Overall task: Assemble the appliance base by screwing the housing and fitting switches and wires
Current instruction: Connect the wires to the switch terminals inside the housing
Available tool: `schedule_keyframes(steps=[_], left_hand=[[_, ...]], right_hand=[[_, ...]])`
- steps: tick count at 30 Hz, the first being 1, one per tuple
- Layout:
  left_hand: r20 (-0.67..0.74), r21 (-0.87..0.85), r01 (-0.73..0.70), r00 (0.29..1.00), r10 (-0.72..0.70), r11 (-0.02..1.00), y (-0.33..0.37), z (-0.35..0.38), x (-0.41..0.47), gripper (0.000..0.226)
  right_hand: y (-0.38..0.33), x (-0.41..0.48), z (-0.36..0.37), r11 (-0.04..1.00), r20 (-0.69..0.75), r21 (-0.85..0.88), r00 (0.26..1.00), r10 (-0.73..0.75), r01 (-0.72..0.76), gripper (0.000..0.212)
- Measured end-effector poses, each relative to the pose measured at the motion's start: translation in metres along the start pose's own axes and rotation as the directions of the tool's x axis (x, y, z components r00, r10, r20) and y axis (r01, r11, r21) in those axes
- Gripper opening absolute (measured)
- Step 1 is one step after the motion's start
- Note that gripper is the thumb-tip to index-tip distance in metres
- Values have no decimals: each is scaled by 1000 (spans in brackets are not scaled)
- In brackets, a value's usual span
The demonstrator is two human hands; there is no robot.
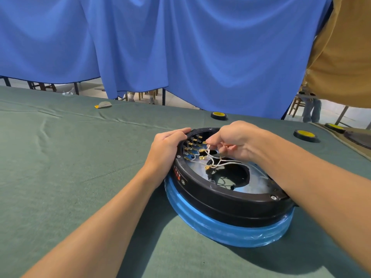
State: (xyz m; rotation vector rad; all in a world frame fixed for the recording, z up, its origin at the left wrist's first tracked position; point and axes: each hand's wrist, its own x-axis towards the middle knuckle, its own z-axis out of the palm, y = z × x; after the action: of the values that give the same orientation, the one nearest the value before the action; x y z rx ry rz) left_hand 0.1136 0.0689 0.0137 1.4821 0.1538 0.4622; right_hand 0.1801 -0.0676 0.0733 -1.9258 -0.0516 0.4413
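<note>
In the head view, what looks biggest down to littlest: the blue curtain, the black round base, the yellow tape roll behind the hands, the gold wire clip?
1. blue curtain
2. black base
3. yellow tape roll, though it sits farther away
4. gold clip, pinched by the right hand

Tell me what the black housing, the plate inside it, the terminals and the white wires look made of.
The black housing: moulded plastic, likely; smooth semi-gloss with soft highlights. The inner plate: sheet metal; silvery, mirrors light. The terminals: brass-looking metal; shiny gold colour. The white wires: matte white sleeve, perhaps woven fibre; too small to confirm.
</note>
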Motion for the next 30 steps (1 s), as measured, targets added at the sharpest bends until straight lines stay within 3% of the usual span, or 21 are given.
schedule_keyframes(steps=[3,9,30], left_hand=[[4,10,6,1000,-6,1000,0,-1,1,31],[35,39,3,999,-5,999,0,-6,5,31],[56,15,4,998,-4,1000,1,-7,3,31]], right_hand=[[-3,-1,-2,994,31,105,999,38,-41,10],[3,-3,10,994,7,103,999,-31,30,20],[3,-4,12,988,44,153,999,-30,23,19]])
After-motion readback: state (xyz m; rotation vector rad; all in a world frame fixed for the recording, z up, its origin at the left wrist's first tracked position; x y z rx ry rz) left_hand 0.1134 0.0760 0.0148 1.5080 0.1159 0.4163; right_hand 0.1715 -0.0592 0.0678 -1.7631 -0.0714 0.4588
